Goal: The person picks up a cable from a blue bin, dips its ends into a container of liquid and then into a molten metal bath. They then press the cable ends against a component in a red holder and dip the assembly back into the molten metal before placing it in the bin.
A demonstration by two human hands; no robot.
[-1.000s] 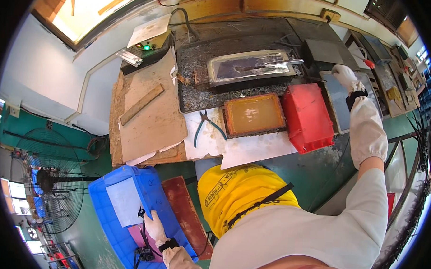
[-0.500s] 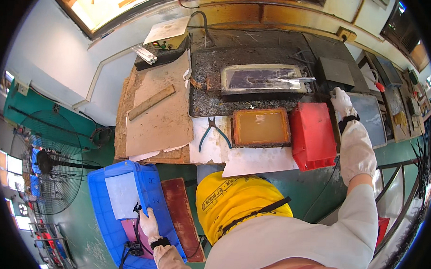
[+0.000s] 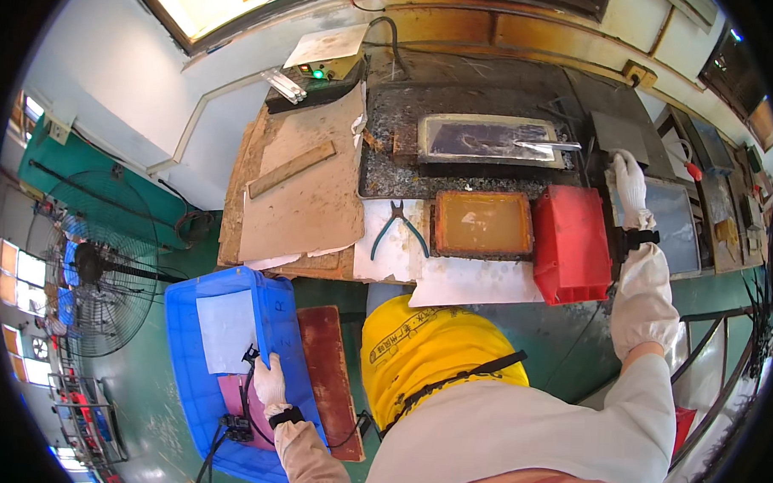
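My left hand [image 3: 269,380], in a white glove, closes on a black cable [image 3: 245,397] with a small connector at its end. It is over the blue plastic crate [image 3: 179,336], which holds a white sheet [image 3: 227,330] and pink material. At the right of the bench, my gloved right hand [image 3: 631,186] is beside the front edge of a dark grey box [image 3: 618,135]. Its fingers are bent together, and what they grip is hidden. A rectangular dark-topped pot [image 3: 484,141] with a metal tool [image 3: 543,146] resting across it lies left of that hand.
A red plastic bin [image 3: 572,248], a tray of amber material [image 3: 482,224] and pliers [image 3: 397,229] lie along the bench front. A wooden strip [image 3: 291,168] rests on cardboard [image 3: 311,205]. A control unit [image 3: 324,67] stands behind. A caged fan [image 3: 88,265] stands at left.
My right hand has shifted slightly on the bench, against the grey box's front edge. The green light on the control unit looks brighter. My left hand still holds the cable. The whole view has shifted slightly.
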